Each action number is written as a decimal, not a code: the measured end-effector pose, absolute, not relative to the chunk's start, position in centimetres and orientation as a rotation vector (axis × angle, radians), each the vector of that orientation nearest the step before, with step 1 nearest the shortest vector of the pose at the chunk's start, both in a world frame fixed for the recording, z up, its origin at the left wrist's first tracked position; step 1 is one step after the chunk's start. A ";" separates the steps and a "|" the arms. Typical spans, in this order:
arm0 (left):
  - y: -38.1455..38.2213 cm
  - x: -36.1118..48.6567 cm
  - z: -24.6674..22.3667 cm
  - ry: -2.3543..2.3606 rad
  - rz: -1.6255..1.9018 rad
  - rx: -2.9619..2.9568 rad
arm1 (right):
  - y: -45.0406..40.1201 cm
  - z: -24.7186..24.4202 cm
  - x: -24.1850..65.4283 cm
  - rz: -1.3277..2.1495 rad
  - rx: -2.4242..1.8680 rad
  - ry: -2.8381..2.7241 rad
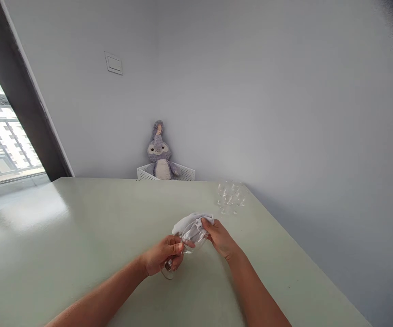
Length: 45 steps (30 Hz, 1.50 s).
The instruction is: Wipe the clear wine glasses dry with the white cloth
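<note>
Tilted over the table is a clear stemmed glass (199,245), its bowl toward the right and its round foot at the lower left. My left hand (165,255) is closed around the stem and the bottom of the bowl. A white cloth (190,222) lies over the upper side of the bowl and is partly tucked inside it. At the rim, my right hand (218,236) pinches the cloth against the glass, thumb on top. The right fingers behind the bowl are partly hidden.
Several clear stemmed glasses (229,199) stand grouped near the pale green table's (107,227) far right corner, beside the wall. Behind the far edge, a purple plush toy (162,159) sits in a white perforated basket (186,172). A window is at the left.
</note>
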<state>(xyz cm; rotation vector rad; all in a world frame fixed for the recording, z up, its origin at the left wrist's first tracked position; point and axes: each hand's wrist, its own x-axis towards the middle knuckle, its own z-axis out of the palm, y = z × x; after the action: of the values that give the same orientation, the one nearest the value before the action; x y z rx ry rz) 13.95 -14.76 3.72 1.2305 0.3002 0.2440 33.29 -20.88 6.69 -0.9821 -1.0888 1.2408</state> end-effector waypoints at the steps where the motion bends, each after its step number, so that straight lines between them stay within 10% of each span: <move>1: -14.8 14.1 3.8 0.316 0.281 1.234 | -20.8 6.7 33.4 1.245 -1.008 -1.054; 18: -14.5 14.6 4.5 0.711 0.932 1.287 | -21.2 2.4 25.3 0.589 -1.224 -1.458; 27: -11.0 11.8 3.7 1.088 1.072 2.451 | -21.9 4.9 29.0 0.254 -1.305 -1.057; 45: -10.9 10.6 4.8 0.384 0.806 3.085 | -21.2 3.9 30.8 1.770 -0.871 -1.160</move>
<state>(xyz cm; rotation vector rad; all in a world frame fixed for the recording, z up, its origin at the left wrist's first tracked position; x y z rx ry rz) 10.63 -10.95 4.79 3.0846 0.3843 0.8058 30.81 -21.23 3.93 -0.8711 -1.1604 1.7699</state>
